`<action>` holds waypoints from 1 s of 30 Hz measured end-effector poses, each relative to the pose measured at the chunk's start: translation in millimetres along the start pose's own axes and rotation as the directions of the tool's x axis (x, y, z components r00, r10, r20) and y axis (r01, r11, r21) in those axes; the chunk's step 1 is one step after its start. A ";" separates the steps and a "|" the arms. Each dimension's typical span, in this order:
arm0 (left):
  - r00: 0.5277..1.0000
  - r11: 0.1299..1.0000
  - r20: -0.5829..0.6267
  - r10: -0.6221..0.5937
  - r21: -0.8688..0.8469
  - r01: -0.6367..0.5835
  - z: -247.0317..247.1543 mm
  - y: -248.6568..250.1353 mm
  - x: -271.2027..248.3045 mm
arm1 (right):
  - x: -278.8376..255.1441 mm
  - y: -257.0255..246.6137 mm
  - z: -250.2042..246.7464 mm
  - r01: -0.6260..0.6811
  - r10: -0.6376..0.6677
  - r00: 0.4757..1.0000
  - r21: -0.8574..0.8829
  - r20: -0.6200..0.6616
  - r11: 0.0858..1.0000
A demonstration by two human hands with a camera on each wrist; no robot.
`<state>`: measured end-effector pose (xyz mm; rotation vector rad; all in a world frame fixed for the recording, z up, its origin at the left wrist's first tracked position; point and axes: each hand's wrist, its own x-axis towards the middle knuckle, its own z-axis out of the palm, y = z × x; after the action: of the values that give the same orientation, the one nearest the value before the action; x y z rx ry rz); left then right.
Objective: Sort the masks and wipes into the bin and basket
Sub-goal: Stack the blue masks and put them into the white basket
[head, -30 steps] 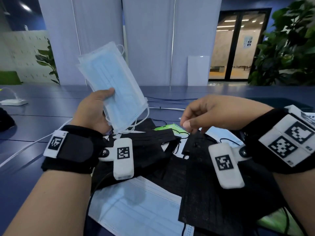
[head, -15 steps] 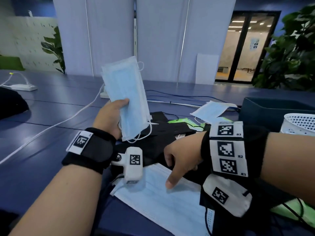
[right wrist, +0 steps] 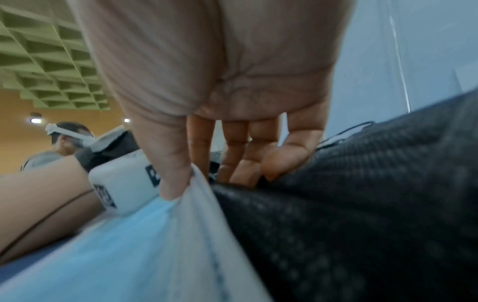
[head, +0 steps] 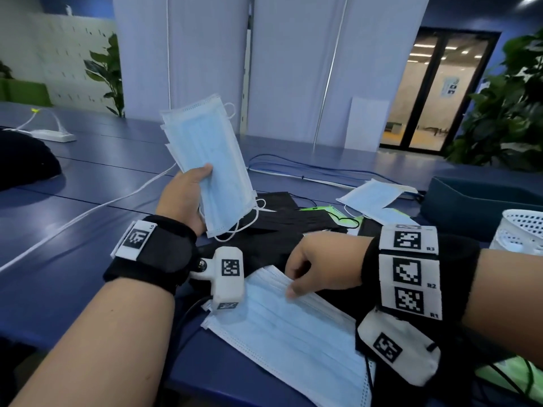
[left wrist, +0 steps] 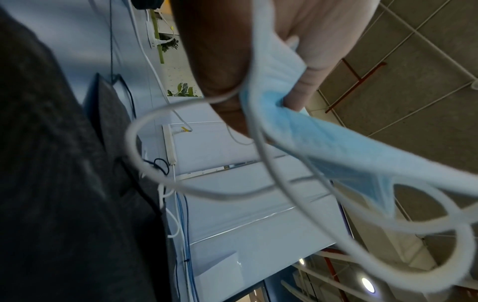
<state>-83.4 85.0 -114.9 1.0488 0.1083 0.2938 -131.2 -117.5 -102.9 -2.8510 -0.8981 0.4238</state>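
Where head view hides: thumb-pinched mask

Pale blue pleated masks with white ear loops contrast with a heap of black masks finely dotted in weave, bright green packets, a dark teal bin, a white perforated basket, black-and-white square-patterned wrist tags and the deep blue worktop.
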 end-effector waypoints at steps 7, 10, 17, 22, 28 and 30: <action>0.998 0.999 -0.056 -0.002 -0.032 0.000 2.2 3.0 -5.5 | -8.6 18.5 -16.6 -0.015 0.019 1.000 0.218 -0.013 0.976; 0.998 0.999 -0.056 0.002 -0.036 -0.004 5.8 4.7 -11.8 | -0.7 14.9 -1.1 -0.098 0.085 0.985 0.082 0.150 0.992; 0.999 0.997 -0.035 0.033 -0.063 -0.035 2.5 10.6 -18.2 | 9.4 -0.4 11.7 -0.098 0.123 0.975 -0.141 0.183 0.985; 1.000 0.999 0.009 0.027 -0.048 -0.027 -3.8 20.7 -14.6 | 2.8 4.8 8.6 -0.049 0.045 0.990 0.026 0.136 0.998; 0.996 0.999 0.077 0.034 -0.012 -0.033 4.0 40.5 -3.2 | -14.4 38.1 -34.5 -0.023 0.077 0.990 0.412 -0.116 0.911; 0.992 0.999 0.115 0.051 -0.025 -0.048 16.8 44.8 1.3 | -18.8 52.3 -50.1 0.090 0.111 0.951 0.602 -0.288 0.794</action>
<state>-86.7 92.1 -67.7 1.0454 -0.0249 0.2779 -102.5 -172.7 -61.3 -2.2313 -0.5489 0.1999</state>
